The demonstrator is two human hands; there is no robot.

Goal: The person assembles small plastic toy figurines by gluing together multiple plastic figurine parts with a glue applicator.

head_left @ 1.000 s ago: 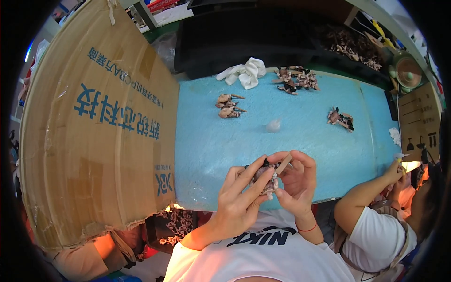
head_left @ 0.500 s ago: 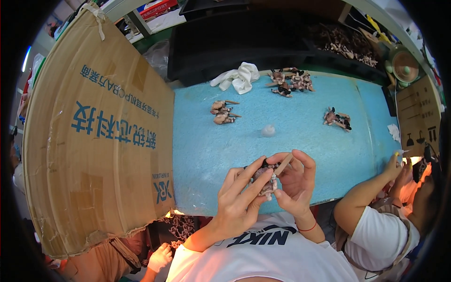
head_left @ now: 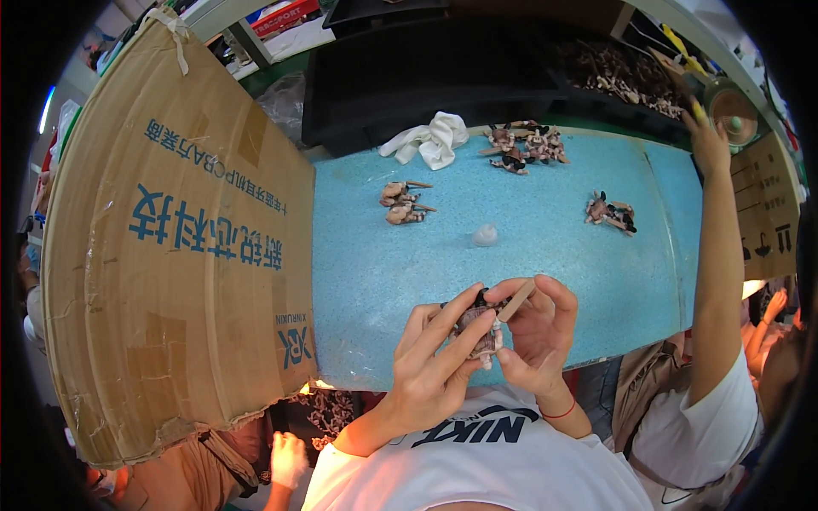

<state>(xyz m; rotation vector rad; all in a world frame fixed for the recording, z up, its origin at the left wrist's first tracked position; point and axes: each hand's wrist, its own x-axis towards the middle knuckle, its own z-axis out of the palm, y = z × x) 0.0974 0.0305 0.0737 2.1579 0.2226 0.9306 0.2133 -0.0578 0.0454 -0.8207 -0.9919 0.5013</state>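
Note:
Close to the table's near edge, my left hand [head_left: 430, 358] grips a small painted figurine [head_left: 481, 330] with dark and pinkish-brown parts and pale legs. A flat tan blade-like piece [head_left: 516, 300] slants up from its right side. My right hand [head_left: 545, 336] curls round that side, fingertips on the figurine's top near the blade and thumb by its lower end. The fingers partly cover the figurine. Beyond my hands a small whitish translucent lump [head_left: 485, 235] sits on the blue tabletop [head_left: 366, 289].
Similar figurines lie in groups at left [head_left: 402, 203], far middle [head_left: 527, 146] and right [head_left: 610, 212]. A crumpled white cloth [head_left: 432, 140] rests at the back. A tall cardboard box [head_left: 179, 255] walls the left side; a co-worker's arm [head_left: 720, 230] extends along the right edge.
The co-worker on the right has stretched an arm forward to the far right corner. A hand at lower left has shifted slightly. My own hands have barely moved, still holding the figurine.

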